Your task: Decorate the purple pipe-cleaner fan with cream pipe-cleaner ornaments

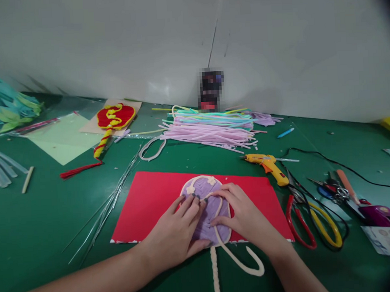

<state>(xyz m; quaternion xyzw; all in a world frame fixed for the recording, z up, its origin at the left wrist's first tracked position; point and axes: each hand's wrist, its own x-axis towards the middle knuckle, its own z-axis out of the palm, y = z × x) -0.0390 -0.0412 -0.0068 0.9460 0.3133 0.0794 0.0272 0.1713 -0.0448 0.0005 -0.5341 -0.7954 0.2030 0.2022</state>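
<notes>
A round purple fan, made of pipe cleaners with a cream edge and small cream flowers, lies on a red card. Its braided cream handle points toward me. My left hand bears down on the fan, fingertips near its middle and thumb at the lower edge, holding it. At the upper right of the fan, my right hand has its fingers on a cream pipe cleaner. One stretch of this curves over the purple face, and its loose end loops off below the fan.
A yellow glue gun, red-handled pliers and yellow-handled scissors lie at right, near a black cord. Behind are bundled pipe cleaners and a phone-like blurred object. Thin wires and a red fan lie left.
</notes>
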